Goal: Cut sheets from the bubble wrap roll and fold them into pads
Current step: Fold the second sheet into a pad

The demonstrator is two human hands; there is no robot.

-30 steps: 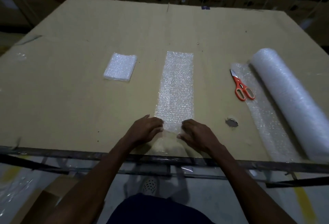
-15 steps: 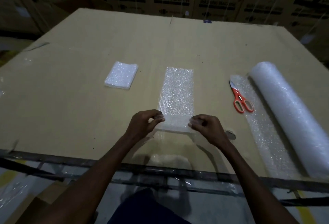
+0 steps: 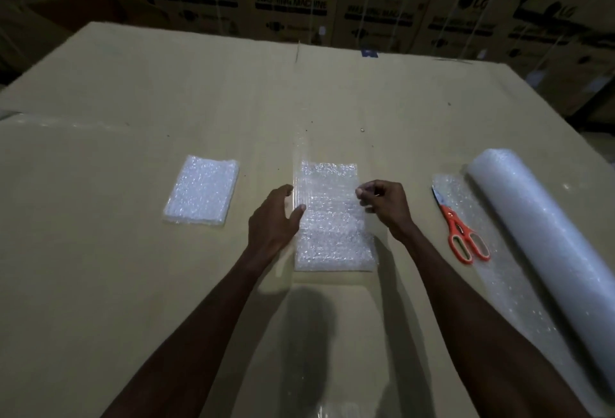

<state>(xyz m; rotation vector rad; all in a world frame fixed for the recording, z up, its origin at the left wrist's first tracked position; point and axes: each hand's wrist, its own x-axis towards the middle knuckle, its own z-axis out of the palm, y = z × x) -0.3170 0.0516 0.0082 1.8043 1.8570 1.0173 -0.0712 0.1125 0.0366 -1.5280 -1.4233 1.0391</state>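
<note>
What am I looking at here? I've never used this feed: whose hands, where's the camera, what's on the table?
No machine: a person's bare hands, filmed by a camera worn on their head, looking down. On the cardboard table the left hand touches the strip's left edge with loose fingers; the right hand pinches its right edge. The strip lies doubled over. A finished pad lies left. On the right, orange scissors rest on the roll's unrolled end.

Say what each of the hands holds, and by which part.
Right hand pinches the bubble wrap strip at its folded-over right edge. Left hand only touches its left edge, fingers fairly straight.
</note>
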